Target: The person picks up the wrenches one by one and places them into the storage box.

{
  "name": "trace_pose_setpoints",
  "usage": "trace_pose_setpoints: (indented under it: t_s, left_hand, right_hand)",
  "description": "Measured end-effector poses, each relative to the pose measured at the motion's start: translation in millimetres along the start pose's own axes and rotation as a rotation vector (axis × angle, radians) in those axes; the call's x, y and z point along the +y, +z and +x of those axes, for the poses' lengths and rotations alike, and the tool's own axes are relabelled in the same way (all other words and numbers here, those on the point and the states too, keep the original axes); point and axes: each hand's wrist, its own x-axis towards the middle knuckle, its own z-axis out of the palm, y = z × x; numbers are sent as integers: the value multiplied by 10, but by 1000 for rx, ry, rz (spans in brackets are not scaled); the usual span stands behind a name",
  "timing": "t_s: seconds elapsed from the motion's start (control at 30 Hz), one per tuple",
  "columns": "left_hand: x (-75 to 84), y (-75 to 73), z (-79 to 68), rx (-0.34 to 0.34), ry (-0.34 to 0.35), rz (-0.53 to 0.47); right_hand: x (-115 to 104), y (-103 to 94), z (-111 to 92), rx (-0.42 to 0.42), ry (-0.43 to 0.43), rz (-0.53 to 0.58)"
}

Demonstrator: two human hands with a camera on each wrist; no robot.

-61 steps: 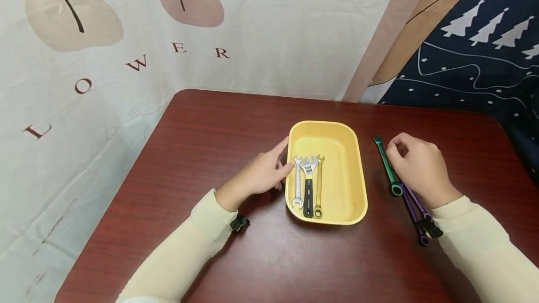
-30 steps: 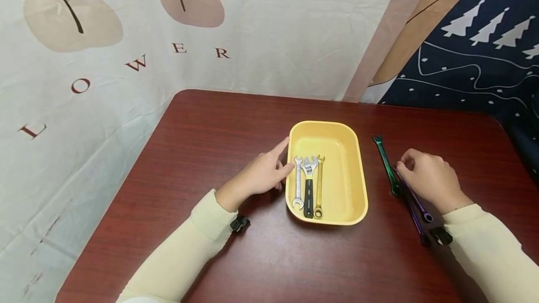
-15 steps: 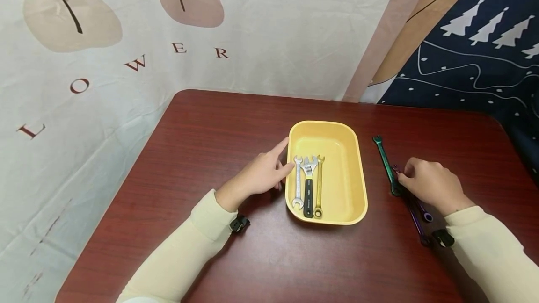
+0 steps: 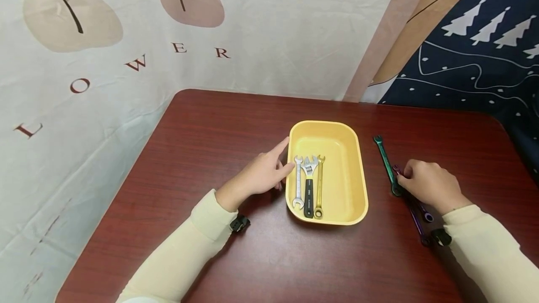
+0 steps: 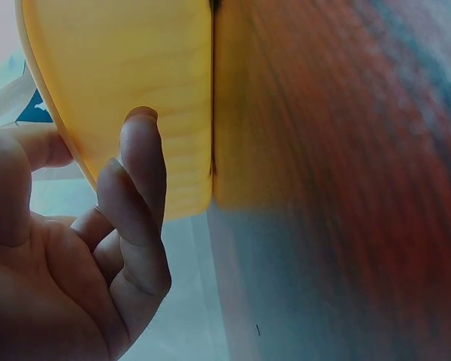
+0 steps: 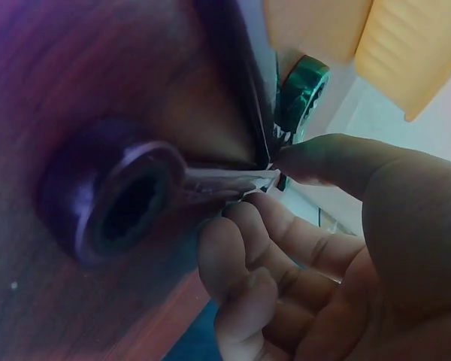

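Observation:
My left hand (image 4: 263, 172) holds the left rim of a yellow plastic bin (image 4: 360, 176). Its thumb hooks over the rim while the fingers (image 5: 143, 150) lie against the outer wall. Inside the bin, side by side, are a silver open-end wrench (image 4: 298, 183), an adjustable wrench (image 4: 309, 195) with a black handle and a gold combination wrench (image 4: 319, 186). To the right of the bin, my right hand (image 4: 431, 186) pinches the shaft of a purple wrench (image 6: 135, 195) between thumb and fingertips. Beside it lie a green wrench (image 4: 386, 165) and a second purple wrench (image 4: 416, 223), partly overlapping.
The dark red-brown table (image 4: 210, 139) carries the bin and the loose wrenches. A printed pale cloth (image 4: 273, 36) hangs behind the table and on its left. At the back right hangs a navy cloth (image 4: 463, 69) with white trees.
My right hand has moved from beside the green wrench's middle down and right, onto the upper purple wrench. Over the last half second it barely moves. The left hand and bin stay put.

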Motion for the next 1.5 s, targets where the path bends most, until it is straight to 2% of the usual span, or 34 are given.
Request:
trace_pose_setpoints:
  t_s: [0.53, 1.0, 1.33, 1.5]
  left_hand:
    - [13, -12, -3, -2, 7, -6]
    - [-8, 0, 3, -1, -28, -1]
    - [-6, 0, 2, 0, 5, -3]
    - [4, -4, -1, -1, 8, -11]
  right_hand:
    - [-75, -31, 57, -12, 13, -18]
    - [-69, -17, 98, -7, 2, -30]
    - [-17, -11, 97, 40, 3, -75]
    - [-3, -25, 99, 37, 12, -94]
